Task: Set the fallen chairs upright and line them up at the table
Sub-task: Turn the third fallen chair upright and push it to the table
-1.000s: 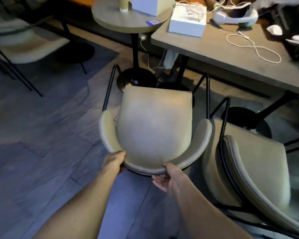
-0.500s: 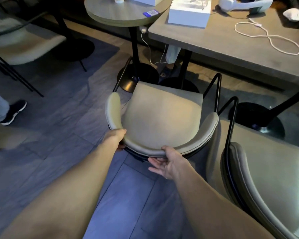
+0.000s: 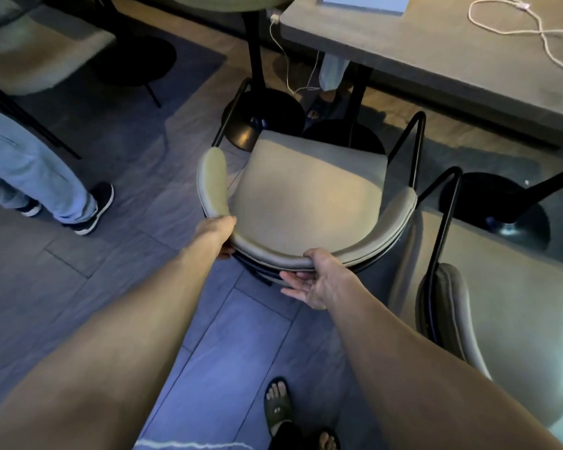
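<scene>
A beige padded chair (image 3: 309,193) with black metal legs stands in front of me, its seat facing the grey rectangular table (image 3: 436,56). My left hand (image 3: 216,233) grips the left part of its curved backrest. My right hand (image 3: 316,280) holds the backrest's rim near the middle, thumb on top and fingers underneath. A second beige chair (image 3: 514,313) sits close on the right, its black frame almost touching the first chair.
A person in blue jeans and dark shoes (image 3: 33,170) stands at the left. A round table's pedestal base (image 3: 264,118) is just beyond the chair. Another chair (image 3: 43,56) stands at the upper left. A white cable (image 3: 533,30) lies on the table. My sandalled foot (image 3: 278,404) is below.
The chair I hold has tipped from a steep tilt to nearly level, with its seat flattening out. A person's legs have come into view at the left.
</scene>
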`<state>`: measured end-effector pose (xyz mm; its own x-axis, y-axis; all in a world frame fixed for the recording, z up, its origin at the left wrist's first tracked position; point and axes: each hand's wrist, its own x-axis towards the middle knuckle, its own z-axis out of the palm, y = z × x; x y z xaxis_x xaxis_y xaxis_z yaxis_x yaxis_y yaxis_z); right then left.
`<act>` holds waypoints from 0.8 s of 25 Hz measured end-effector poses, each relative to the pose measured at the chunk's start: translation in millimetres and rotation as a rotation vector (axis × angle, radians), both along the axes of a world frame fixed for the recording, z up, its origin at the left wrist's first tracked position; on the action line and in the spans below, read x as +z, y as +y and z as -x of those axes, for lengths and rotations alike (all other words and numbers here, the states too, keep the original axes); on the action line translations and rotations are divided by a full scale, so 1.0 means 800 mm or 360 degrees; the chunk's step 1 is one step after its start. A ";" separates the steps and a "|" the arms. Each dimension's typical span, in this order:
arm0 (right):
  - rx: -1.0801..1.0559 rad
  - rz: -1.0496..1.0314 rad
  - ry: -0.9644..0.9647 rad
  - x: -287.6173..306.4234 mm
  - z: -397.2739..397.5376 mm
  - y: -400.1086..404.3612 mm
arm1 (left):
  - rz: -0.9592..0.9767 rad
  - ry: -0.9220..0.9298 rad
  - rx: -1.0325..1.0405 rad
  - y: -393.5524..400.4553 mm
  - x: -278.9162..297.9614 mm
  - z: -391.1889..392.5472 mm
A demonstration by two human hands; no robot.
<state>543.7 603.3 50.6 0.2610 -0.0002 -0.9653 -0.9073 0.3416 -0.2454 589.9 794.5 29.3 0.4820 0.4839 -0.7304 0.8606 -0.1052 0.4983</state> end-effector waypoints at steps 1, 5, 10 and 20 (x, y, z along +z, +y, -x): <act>0.0008 0.0010 0.0005 0.001 -0.001 0.000 | 0.0000 0.0000 -0.0010 0.001 0.001 -0.001; 0.0009 0.0018 0.0027 -0.001 -0.001 0.002 | -0.0016 0.0006 -0.0038 0.004 -0.002 0.000; 0.0018 0.0026 0.0030 -0.006 0.000 0.000 | -0.0030 -0.0040 -0.0018 0.004 -0.005 0.001; -0.0033 -0.0027 0.0000 0.011 0.007 0.002 | -0.0113 0.0008 -0.0069 0.003 0.005 0.000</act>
<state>538.3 605.2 59.5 0.2611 0.0107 -0.9652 -0.8999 0.3645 -0.2394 590.3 796.9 33.0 0.5000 0.5133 -0.6975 0.8570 -0.1775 0.4838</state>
